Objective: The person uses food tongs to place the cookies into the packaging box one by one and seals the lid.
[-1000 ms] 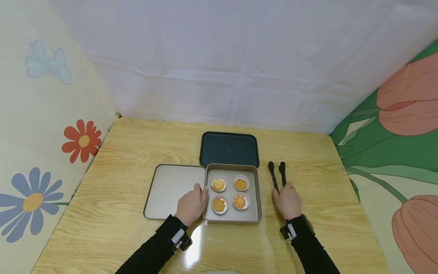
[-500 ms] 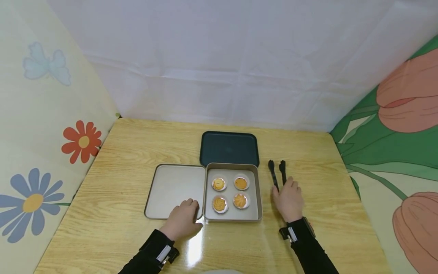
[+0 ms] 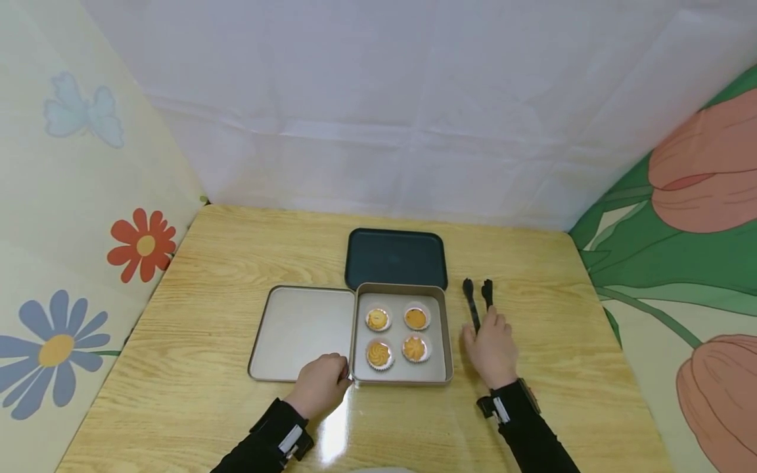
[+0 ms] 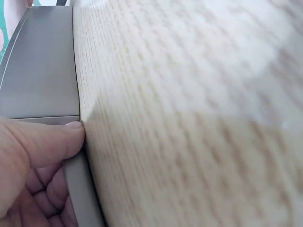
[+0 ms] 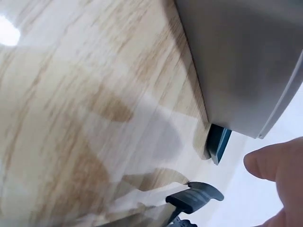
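A shallow grey metal tin [image 3: 396, 376] stands on the table with its flat lid [image 3: 307, 322] laid out to the left. Several swirled golden cookies [image 3: 380, 355] in white paper cups sit inside. My left hand [image 3: 319, 384] pinches the lid's front rim near the tin; in the left wrist view the thumb [image 4: 61, 139] lies over that rim, with curled fingers behind it. Right of the tin, black tongs [image 3: 471, 305] lie spread on the table. My right hand [image 3: 493, 351] is over their handle end, its thumb [image 5: 265, 163] straight and apart from the tongs.
Behind the tin a dark green tray [image 3: 396, 256] lies close against its back wall. A pale rounded edge [image 3: 381, 470] shows at the bottom of the head view. A white cloth [image 3: 378, 131] hangs behind the wooden table [image 3: 236, 243].
My left hand has slid from between lid and tin toward the lid's front corner, and its fingers have curled in. My right hand has shifted slightly left over the tongs.
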